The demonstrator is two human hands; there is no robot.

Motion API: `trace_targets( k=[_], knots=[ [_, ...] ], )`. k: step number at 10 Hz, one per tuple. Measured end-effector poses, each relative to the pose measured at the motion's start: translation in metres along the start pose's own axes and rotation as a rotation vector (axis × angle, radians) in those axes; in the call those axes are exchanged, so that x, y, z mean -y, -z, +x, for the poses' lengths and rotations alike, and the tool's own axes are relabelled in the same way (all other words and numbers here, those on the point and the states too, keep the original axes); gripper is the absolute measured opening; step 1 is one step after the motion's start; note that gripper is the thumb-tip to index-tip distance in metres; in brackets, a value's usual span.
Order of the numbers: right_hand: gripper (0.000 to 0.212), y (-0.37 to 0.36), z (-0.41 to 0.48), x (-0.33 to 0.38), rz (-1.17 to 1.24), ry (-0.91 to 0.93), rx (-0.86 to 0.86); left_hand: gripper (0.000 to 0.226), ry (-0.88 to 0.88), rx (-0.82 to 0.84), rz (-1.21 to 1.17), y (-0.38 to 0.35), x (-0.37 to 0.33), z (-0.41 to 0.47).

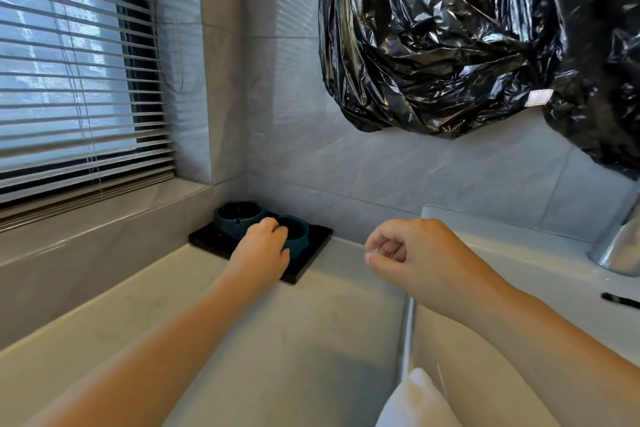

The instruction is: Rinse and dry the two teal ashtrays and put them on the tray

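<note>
Two teal ashtrays stand side by side on a flat black tray [313, 248] in the counter's far corner under the window. My left hand [264, 243] grips the near rim of the nearer ashtray [298, 236], fingers curled over its edge. The farther ashtray [239, 213] sits untouched behind it to the left. My right hand [403, 253] hovers over the counter to the right of the tray, fingers loosely curled and holding nothing.
A white basin [502, 270] lies to the right, with a chrome tap [620, 246] at its far side. A white towel [415, 399] shows at the bottom edge. A black plastic bag [467, 38] hangs on the wall above. A dark thin object [620, 300] lies on the basin's right rim.
</note>
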State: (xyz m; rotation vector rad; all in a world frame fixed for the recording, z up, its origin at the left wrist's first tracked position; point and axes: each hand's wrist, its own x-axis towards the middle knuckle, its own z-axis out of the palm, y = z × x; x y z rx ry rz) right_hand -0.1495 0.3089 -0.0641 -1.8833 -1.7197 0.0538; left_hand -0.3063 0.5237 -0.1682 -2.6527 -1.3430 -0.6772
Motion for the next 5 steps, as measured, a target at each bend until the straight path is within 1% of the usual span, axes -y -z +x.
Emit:
trace_targets(
  k=[1, 2, 3, 4, 5],
  knots=[
    [0.010, 0.001, 0.000, -0.001, -0.001, -0.012, 0.004, 0.029, -0.081, 0.039, 0.066, -0.005, -0.007, -0.011],
    [0.011, 0.001, -0.002, -0.001, -0.004, -0.022, 0.008, 0.027, -0.026, 0.064, 0.063, -0.010, -0.011, -0.017],
    [0.011, 0.004, -0.004, 0.001, 0.011, -0.034, 0.002, 0.035, -0.022, 0.086, 0.048, -0.008, -0.014, -0.019],
    [0.012, 0.007, -0.005, 0.003, 0.012, -0.038, -0.006, 0.055, -0.031, 0.208, 0.035, -0.001, -0.016, -0.020],
    [0.009, 0.021, -0.013, 0.006, 0.067, -0.072, -0.019, 0.060, -0.013, 0.175, -0.011, 0.009, -0.018, -0.024]
  ],
)
